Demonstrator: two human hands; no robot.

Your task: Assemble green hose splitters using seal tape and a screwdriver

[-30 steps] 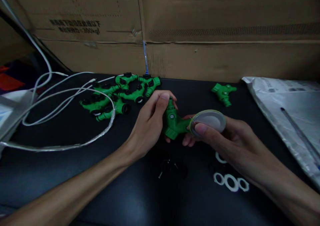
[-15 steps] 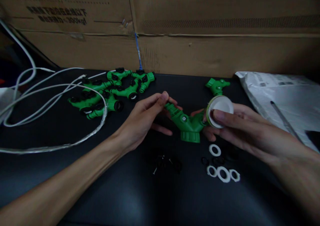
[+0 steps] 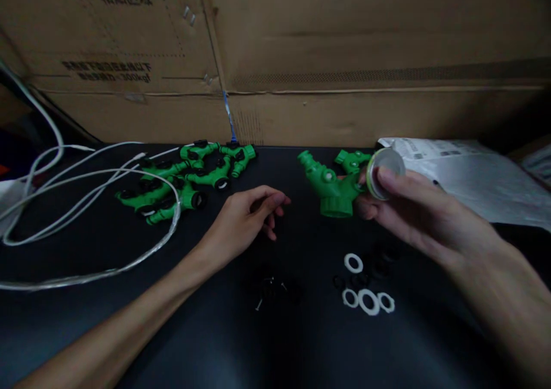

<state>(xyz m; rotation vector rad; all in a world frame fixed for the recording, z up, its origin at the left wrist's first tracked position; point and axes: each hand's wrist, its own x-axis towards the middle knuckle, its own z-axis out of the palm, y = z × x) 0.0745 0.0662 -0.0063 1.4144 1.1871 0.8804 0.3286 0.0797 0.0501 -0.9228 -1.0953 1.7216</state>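
My right hand (image 3: pixel 413 205) grips a green Y-shaped hose connector (image 3: pixel 327 188) together with a small round tub (image 3: pixel 386 174) that has a pale, flat face. My thumb lies on the tub's face, and the connector's wide collar points down. Left of the connector and apart from it, my left hand (image 3: pixel 258 211) hangs with thumb and fingers drawn together; whatever is between them, if anything, is hidden. Below the hands lie white ring washers (image 3: pixel 368 302), dark rings (image 3: pixel 338 281) and small screws (image 3: pixel 259 304) among black parts hard to make out.
Several green hose connectors (image 3: pixel 206 174) with black fittings are grouped at the back left. Another green connector (image 3: pixel 350 160) lies behind the held one. White cables (image 3: pixel 107 273) loop across the left. A cardboard box (image 3: pixel 344 50) walls the back; a white plastic bag (image 3: pixel 465 182) lies at right.
My left hand has come away from the connector's end and moved left. My right hand has lifted the connector and tub slightly. The camera view has tilted up.
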